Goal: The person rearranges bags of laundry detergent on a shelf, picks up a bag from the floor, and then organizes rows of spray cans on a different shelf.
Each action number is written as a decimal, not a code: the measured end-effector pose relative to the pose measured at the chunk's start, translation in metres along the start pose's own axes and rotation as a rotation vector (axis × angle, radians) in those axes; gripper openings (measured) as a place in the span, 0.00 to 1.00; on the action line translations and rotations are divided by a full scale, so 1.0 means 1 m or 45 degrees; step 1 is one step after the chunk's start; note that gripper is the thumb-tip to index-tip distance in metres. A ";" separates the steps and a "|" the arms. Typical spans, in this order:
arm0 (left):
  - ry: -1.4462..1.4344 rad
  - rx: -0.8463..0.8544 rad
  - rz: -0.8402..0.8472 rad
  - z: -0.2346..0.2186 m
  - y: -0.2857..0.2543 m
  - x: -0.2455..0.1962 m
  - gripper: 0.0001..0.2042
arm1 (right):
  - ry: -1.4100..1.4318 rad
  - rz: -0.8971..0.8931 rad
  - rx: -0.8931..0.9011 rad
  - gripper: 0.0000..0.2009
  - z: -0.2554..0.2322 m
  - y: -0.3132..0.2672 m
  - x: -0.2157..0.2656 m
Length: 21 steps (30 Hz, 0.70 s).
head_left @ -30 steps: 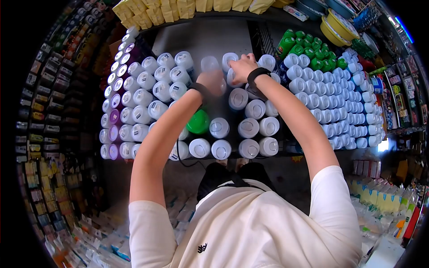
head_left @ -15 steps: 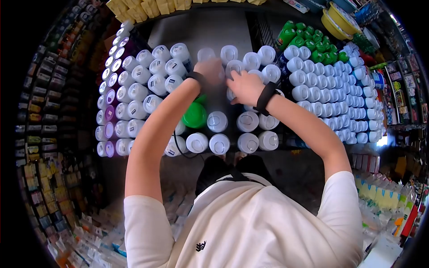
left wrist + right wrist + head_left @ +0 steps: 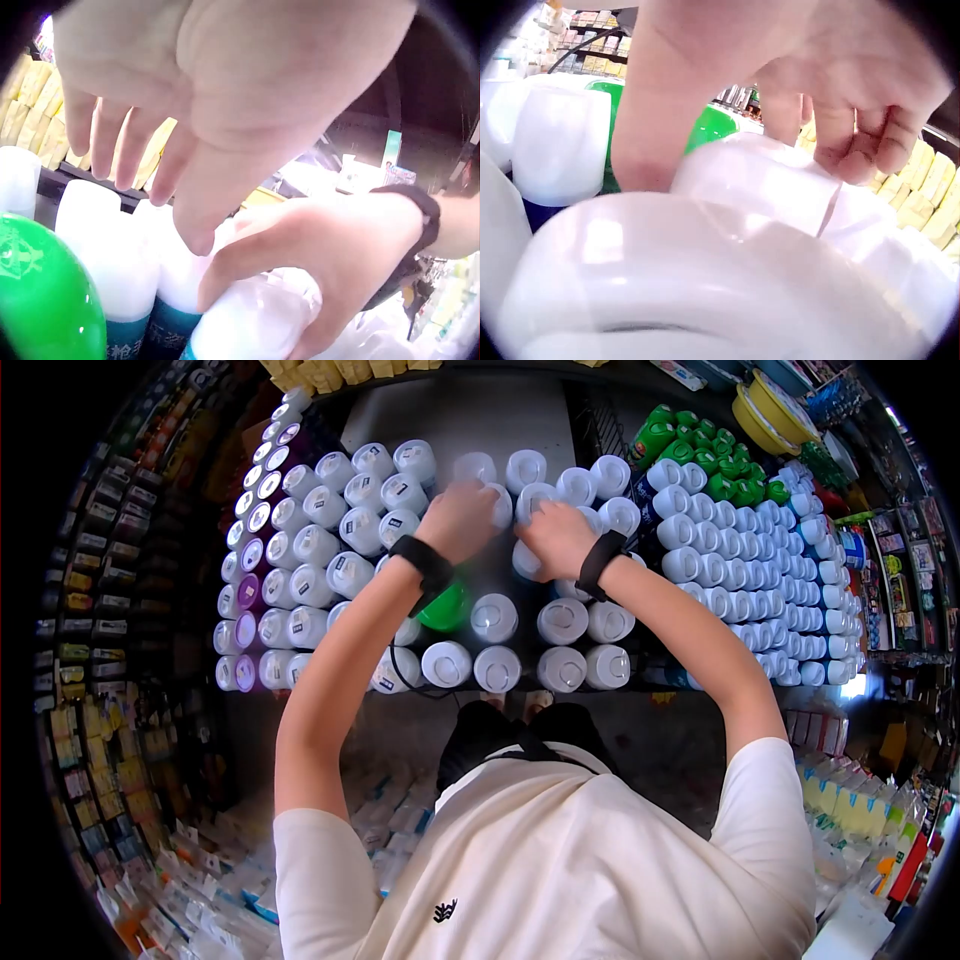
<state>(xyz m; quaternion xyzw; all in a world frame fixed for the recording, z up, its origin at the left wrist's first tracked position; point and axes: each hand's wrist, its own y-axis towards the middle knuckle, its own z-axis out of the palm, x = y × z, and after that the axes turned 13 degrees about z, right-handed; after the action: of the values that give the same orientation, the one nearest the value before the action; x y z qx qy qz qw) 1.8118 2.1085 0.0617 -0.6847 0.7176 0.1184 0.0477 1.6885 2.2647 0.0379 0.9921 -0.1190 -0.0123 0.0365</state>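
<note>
My left hand (image 3: 460, 522), blurred in the head view, hovers by two white-capped bottles (image 3: 474, 467). In the left wrist view its fingers (image 3: 112, 139) extend loosely downward and hold nothing. My right hand (image 3: 560, 542) grips a white-capped bottle (image 3: 247, 322) with a teal label, thumb on one side and fingers on the other. From the right wrist, its thumb (image 3: 649, 150) lies along a white cap (image 3: 754, 184), and the other fingers bend beyond it. Below the left hand is a green-capped bottle (image 3: 443, 610).
White-capped bottles (image 3: 360, 530) stand in rows on the left, beside purple-topped ones (image 3: 247, 590). More white caps (image 3: 730, 540) and green bottles (image 3: 720, 460) fill the right. A black cord (image 3: 395, 660) hangs at the front edge. Yellow packs (image 3: 34, 105) line the back.
My right hand has come back toward me from the rear caps and turned over a bottle nearer the front. My left hand has drawn slightly left. The head view has shifted a little.
</note>
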 end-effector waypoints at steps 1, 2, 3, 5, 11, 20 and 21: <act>-0.037 -0.026 0.019 -0.002 -0.007 -0.001 0.24 | 0.036 0.066 0.055 0.20 -0.006 0.001 0.004; -0.038 -0.094 0.035 0.003 -0.015 0.002 0.22 | 0.070 0.134 0.108 0.21 -0.010 0.002 0.007; -0.042 -0.114 0.041 0.003 -0.020 -0.001 0.22 | 0.073 0.165 0.130 0.21 -0.013 0.004 0.011; -0.045 -0.161 0.046 0.003 -0.033 -0.007 0.22 | 0.076 0.218 0.171 0.23 -0.016 0.010 0.018; 0.120 -0.204 0.072 0.006 -0.069 -0.026 0.20 | 0.037 0.386 0.379 0.22 -0.019 0.025 0.041; 0.034 -0.169 -0.064 0.010 -0.094 -0.037 0.17 | -0.118 0.410 0.545 0.24 0.000 0.052 0.069; 0.021 -0.183 -0.066 0.011 -0.095 -0.036 0.17 | -0.095 0.391 0.542 0.24 -0.002 0.051 0.069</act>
<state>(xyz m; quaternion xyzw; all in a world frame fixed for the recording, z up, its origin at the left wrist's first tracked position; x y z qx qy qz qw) 1.9068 2.1425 0.0491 -0.7056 0.6896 0.1628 -0.0045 1.7435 2.1992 0.0427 0.9467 -0.2693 -0.0179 -0.1759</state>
